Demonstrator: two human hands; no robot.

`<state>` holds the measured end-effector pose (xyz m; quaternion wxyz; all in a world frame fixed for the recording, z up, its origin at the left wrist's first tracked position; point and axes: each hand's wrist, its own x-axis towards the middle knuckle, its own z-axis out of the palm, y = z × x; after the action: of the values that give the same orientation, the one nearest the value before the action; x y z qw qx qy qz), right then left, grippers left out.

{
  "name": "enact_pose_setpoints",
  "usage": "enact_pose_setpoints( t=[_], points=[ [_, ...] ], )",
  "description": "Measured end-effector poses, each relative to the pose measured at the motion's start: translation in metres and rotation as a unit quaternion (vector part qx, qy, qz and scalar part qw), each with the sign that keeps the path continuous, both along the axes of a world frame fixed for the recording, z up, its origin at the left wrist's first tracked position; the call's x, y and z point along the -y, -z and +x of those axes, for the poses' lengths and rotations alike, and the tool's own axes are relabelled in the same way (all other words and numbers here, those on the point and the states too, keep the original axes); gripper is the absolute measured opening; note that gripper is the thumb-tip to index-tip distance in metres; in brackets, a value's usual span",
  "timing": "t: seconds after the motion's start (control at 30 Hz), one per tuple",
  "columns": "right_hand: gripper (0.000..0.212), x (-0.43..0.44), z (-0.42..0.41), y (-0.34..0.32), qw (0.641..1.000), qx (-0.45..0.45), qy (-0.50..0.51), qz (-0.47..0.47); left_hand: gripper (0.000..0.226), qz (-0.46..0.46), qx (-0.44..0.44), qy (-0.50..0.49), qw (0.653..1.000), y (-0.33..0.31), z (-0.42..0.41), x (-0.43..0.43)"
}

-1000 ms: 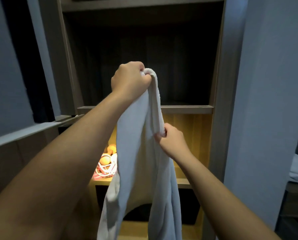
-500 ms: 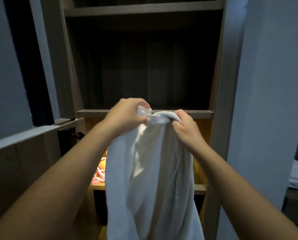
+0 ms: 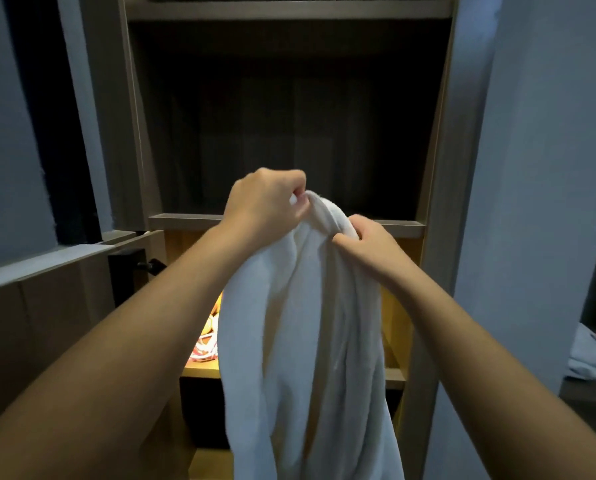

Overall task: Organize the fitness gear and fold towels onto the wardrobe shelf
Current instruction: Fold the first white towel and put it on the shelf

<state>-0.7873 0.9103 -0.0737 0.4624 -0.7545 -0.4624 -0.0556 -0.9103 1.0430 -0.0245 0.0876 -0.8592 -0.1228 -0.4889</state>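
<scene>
In front of the person, filling the far view: open wardrobe (image 3: pixel 438 168), grey-brown frame, one tall dark compartment at chest height with nothing visible inside. Its shelf (image 3: pixel 185 221) shows as a pale front ledge running left to right just behind the hands. Below it, a lit compartment with a warm yellow glow. White towel (image 3: pixel 307 341) hangs in the near centre, long and bunched into vertical folds, its lower end out of frame; it is held in the air in front of the ledge and rests on no shelf. Far right, low: a pale cloth heap (image 3: pixel 591 355) on a dark surface, possibly more towels, too dim to say. Left grip (image 3: pixel 265 202) pinches the towel's top edge, fingers curled tight. Right grip (image 3: pixel 369 244) sits close beside it and slightly lower, thumb and fingers closed on the same top edge. Smallest item: a pink-and-white cord coil (image 3: pixel 205 351) on the lit shelf at left, half hidden by the towel. Judged step: the towel fold is only beginning, with the edge being gathered and no flat fold made. The next move likely calls for working the two grips apart along the hem to find corners and spread the cloth flat before any halving; bunched like this, it would fold lumpy.
</scene>
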Motion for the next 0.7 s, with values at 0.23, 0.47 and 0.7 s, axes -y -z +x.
enact_pose_setpoints(
  t=[0.23,0.47,0.7],
  points=[
    [0.048,-0.019,-0.011,0.030,0.948,0.209,0.232,0.062,0.017,-0.053,0.045,-0.047,0.996,-0.024,0.016,0.005],
    [0.048,-0.025,-0.013,0.047,0.929,0.313,0.149,0.126,0.021,-0.107,0.040,-0.099,0.988,-0.044,0.008,0.001],
    [0.013,-0.035,-0.014,0.072,0.972,0.207,0.097,0.051,0.018,-0.108,0.047,-0.103,0.988,-0.042,0.006,-0.001]
  ],
)
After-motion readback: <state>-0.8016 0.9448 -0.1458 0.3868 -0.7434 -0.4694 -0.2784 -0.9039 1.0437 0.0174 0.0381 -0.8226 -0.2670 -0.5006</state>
